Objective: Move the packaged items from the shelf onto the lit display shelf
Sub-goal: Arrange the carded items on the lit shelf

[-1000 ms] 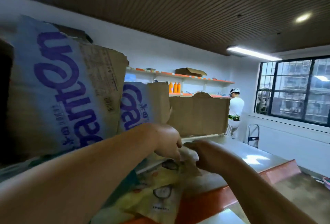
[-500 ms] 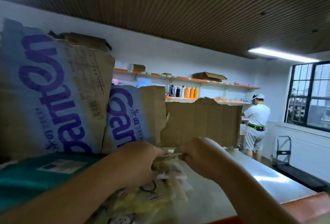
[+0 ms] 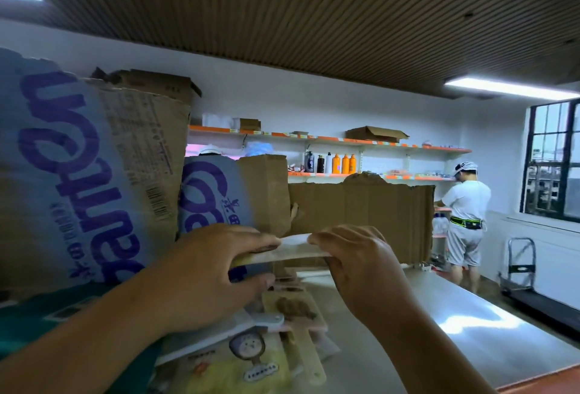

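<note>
**Both hands pinch a flat packet over the steel shelf top**

While the head camera looks forward past two bare forearms, the left hand [image 3: 201,271] and the right hand [image 3: 361,268] meet at chest height and hold a thin, flat packet [image 3: 292,247] edge-on between them. Each hand has its fingers closed around one end of it, thumb on top, so the pale upper edge of the packet spans the short gap from one hand to the other. Below the hands, more packaged items [image 3: 251,359] lie flat in a loose overlapping pile on the steel surface [image 3: 455,324]; the top ones show a cartoon print on yellow and a pale strip. A teal box [image 3: 28,327] sits at the left, under the left forearm. Behind the pile stand torn cardboard boxes: a large one with purple lettering [image 3: 78,174] at the left, a smaller one with the same lettering [image 3: 232,196] beside it, and a plain brown torn panel [image 3: 361,221] to the right. On the far wall, orange-edged shelves [image 3: 376,142] carry bottles [image 3: 340,163] and a flat carton. A person in a white shirt and cap [image 3: 466,217] stands at those shelves, facing away, near a folded hand trolley [image 3: 519,265].
</note>
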Available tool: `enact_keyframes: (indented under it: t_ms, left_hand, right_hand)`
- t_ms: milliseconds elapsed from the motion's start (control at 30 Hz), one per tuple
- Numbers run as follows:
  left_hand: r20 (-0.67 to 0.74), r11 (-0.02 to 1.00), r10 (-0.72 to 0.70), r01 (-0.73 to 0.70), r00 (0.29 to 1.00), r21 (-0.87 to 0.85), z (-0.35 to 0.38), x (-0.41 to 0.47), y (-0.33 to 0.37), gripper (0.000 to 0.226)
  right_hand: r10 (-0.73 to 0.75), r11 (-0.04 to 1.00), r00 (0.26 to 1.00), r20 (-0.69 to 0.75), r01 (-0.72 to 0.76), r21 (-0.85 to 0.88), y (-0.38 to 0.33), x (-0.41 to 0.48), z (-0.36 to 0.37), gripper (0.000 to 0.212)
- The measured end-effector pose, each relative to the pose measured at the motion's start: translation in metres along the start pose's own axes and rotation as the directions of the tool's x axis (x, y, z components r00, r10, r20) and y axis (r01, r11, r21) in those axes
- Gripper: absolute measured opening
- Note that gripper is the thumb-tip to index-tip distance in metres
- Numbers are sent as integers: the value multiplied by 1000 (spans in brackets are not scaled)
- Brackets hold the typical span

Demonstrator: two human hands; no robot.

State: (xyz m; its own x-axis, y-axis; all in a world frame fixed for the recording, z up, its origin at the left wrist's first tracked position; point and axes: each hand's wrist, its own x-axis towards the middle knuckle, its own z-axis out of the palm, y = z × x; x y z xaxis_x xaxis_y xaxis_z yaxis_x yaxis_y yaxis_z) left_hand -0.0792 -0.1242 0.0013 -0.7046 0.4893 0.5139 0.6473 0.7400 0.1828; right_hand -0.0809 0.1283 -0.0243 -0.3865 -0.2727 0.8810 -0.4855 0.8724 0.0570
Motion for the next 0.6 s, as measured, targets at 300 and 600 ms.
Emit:
enact_keyframes:
  t_ms: [300, 600]
  left_hand:
    - [116, 784, -231, 256, 966, -566, -6, 11, -1, 23]
    - [18, 828, -184, 165, 983, -535, -2, 6, 3, 33]
  right_hand:
    - [-191, 980, 958, -215, 174, -95, 2, -2, -1, 29]
    - [-177, 979, 976, -129, 162, -125, 6, -6, 6, 34]
